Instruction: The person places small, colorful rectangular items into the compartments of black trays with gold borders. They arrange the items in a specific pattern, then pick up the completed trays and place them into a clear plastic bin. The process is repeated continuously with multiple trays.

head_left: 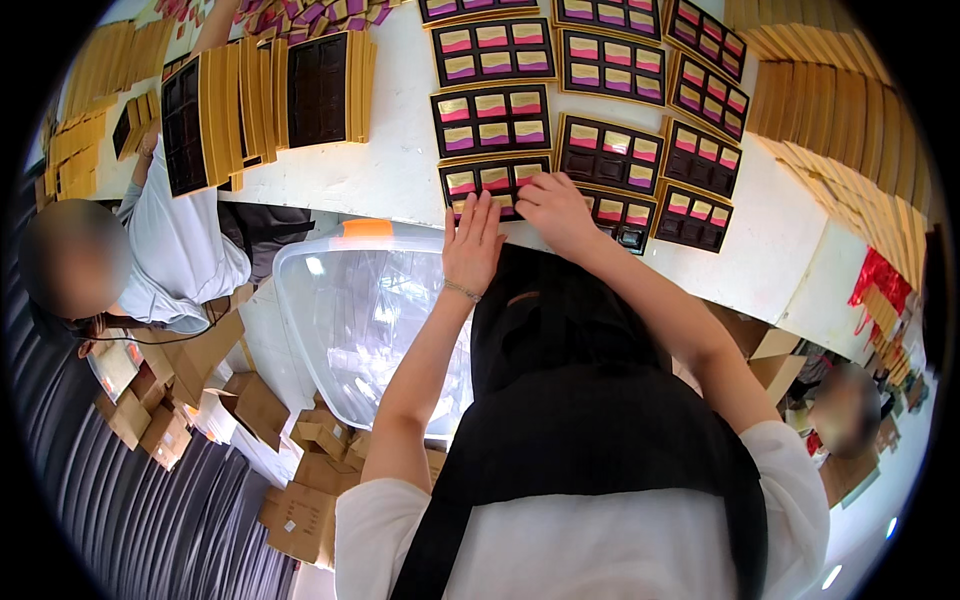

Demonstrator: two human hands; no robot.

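Right now both my hands are up at the near edge of the white table [390,180], on the closest black compartment tray w/ gold rim [490,182], which sits at the table's front edge, nearest row of the tray grid. Left hand [473,245] lies flat, fingers straight & together, tips touching the tray's lower edge; it's open, gripping nothing. A thin bracelet sits at that wrist. Right hand [556,208] is curled over the tray's right end, fingertips pressed down on the pink, cream & purple wrapped bars [478,181] in its slots; can't tell whether anything is pinched under the fingers.

More trays of the same kind, filled w/ striped bars [492,50], lie in rows further back & to the right, edges nearly touching. Next tray to the right [622,215] is just beside my right hand, partly unfilled. Stacks of flat gold card sleeves [850,130] fan along the right side; upright dark trays w/ gold sleeves [250,100] stand at far left. A clear plastic tub w/ orange latch [350,310] is below the table edge, beside my left forearm. Another person in a grey shirt [180,250] is at the left; brown cardboard boxes [250,420] are piled on the floor.
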